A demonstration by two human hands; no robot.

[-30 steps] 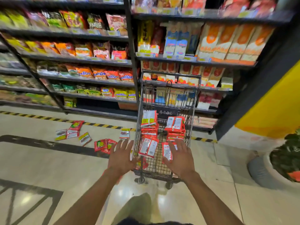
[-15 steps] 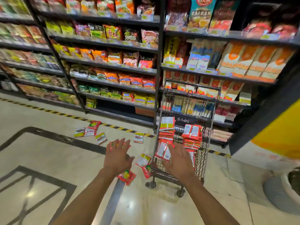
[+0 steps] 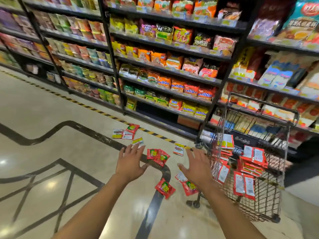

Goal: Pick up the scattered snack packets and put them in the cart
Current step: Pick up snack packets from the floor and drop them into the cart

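Packets lie scattered on the floor (image 3: 51,109): a far cluster (image 3: 124,132) near the striped line, one (image 3: 138,142) just beyond the left hand (image 3: 129,163), red ones (image 3: 158,155) between both hands, more (image 3: 164,188) nearer the cart (image 3: 255,178). Both hands hover empty, fingers spread wide. Right hand (image 3: 196,167) hangs beside the cart's left wall. Best, I judge, to stoop, gather the red pair first, pinching flat edges together.
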